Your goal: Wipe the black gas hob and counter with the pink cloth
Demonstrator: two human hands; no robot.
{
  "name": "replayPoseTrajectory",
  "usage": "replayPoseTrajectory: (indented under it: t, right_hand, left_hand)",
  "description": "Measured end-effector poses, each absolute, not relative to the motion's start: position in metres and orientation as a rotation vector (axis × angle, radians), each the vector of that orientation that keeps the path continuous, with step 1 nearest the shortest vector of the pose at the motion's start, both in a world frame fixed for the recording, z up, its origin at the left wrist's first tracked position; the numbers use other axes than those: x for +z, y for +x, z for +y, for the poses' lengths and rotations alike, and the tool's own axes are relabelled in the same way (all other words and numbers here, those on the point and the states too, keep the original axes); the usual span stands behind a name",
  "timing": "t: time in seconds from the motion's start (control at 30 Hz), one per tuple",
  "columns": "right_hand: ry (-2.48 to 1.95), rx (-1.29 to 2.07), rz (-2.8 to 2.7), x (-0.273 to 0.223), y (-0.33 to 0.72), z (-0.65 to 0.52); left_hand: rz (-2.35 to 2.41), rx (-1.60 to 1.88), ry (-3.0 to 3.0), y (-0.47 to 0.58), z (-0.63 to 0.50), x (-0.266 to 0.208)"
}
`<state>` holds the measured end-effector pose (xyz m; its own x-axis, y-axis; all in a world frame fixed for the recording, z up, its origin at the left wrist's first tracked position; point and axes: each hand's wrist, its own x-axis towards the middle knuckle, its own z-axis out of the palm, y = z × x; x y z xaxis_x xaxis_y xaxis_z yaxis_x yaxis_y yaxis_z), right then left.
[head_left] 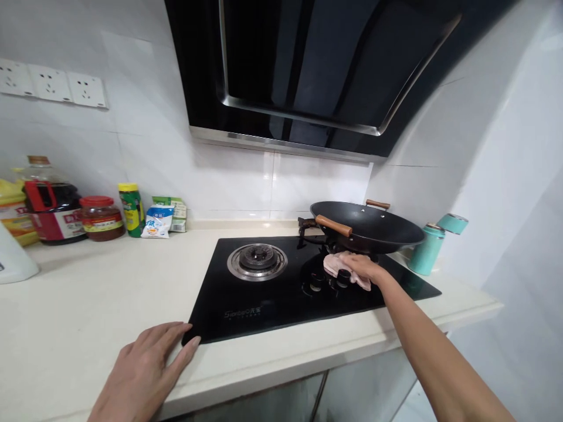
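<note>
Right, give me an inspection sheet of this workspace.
Surface: pale countertop with black cooktop
Job's things: pink cloth by the control knobs; wok on the cooktop's right side
Clutter: dark bottle, red-lidded jar, green shaker, packets at back left; teal flask at right
Grip: left hand at the cooktop's near left corner, holding nothing; right hand on the cloth
Cables: nothing seen
Surroundings: range hood above; wall sockets at left

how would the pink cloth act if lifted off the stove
The pink cloth would probably hang floppy, as it bunches in soft folds under the right hand. It looks small and thin, so likely light.
</note>
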<state>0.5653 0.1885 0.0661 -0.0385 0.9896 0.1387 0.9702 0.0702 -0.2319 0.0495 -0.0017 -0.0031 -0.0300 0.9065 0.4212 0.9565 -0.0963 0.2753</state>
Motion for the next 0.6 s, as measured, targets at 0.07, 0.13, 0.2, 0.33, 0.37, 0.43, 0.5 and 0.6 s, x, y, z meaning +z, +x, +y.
replayPoseTrajectory:
  t: [0.07,0.13,0.2,0.33,0.37,0.43,0.5,0.6]
  right_hand:
    - [-1.972,0.108,-2.132,0.065,0.556,0.192]
    - [-1.949,0.090,-2.181,0.062,0.544,0.198]
    - [-1.904,0.077,-2.246,0.059,0.530,0.209]
    - [-1.800,0.081,-2.373,0.052,0.498,0.245]
    - [-1.789,0.083,-2.393,0.050,0.489,0.256]
    - [-1.788,0.081,-2.426,0.050,0.472,0.278]
    - [-1.805,0.070,-2.446,0.051,0.457,0.296]
    - [-1.823,0.045,-2.445,0.054,0.446,0.308]
  left_hand:
    - [-2.013,-0.791,-2.116,0.049,0.000,-0.006]
    - [-2.001,-0.804,-2.108,0.048,0.001,-0.008]
    - [-2.005,-0.816,-2.096,0.049,0.001,-0.008]
    - [-2.037,-0.864,-2.067,0.049,0.001,-0.009]
    - [-2.038,-0.886,-2.059,0.049,0.001,-0.009]
    - [-2.030,-0.937,-2.049,0.048,0.001,-0.010]
    - [-2.026,-0.989,-2.039,0.047,0.000,-0.010]
    - [-2.044,-1.050,-2.032,0.046,0.000,-0.007]
